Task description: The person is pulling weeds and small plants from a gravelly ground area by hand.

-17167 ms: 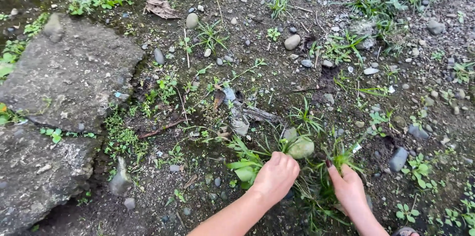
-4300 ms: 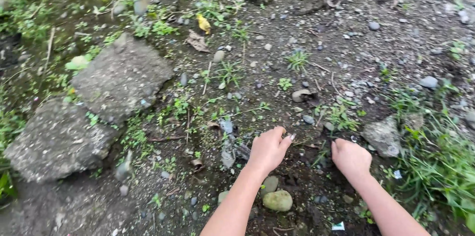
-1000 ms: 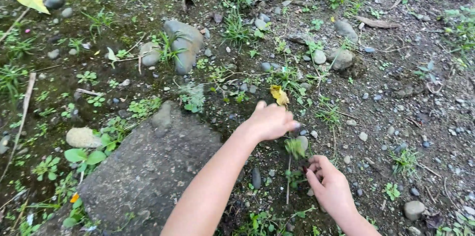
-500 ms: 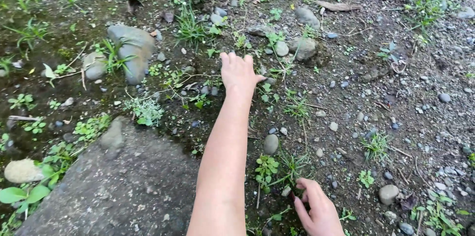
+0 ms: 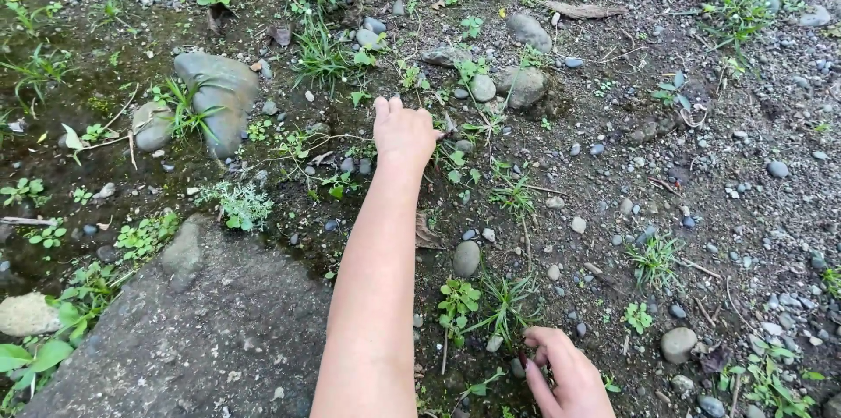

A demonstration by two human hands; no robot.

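Note:
My left hand (image 5: 403, 131) is stretched far forward over dark soil. Its fingers bend down into small green weeds (image 5: 455, 159) beside a thin dry vine; whether they grip anything is hidden. My right hand (image 5: 565, 374) is low at the bottom edge, its fingers curled and pinched around the base of a thin grass tuft (image 5: 506, 300). A small broad-leaved weed (image 5: 457, 300) grows just left of that tuft. A smooth grey pebble (image 5: 466, 258) lies between my two hands.
A large flat grey rock (image 5: 219, 330) fills the lower left. A long grey stone (image 5: 219, 94) lies at upper left, and rounded stones (image 5: 522, 85) sit beyond my left hand. Gravel, scattered weeds and a round stone (image 5: 679, 343) cover the right side.
My left arm has reached away from my right hand to the weeds farther ahead, and its fingers, spread half a second ago, now bend down. My right hand stays at the grass tuft.

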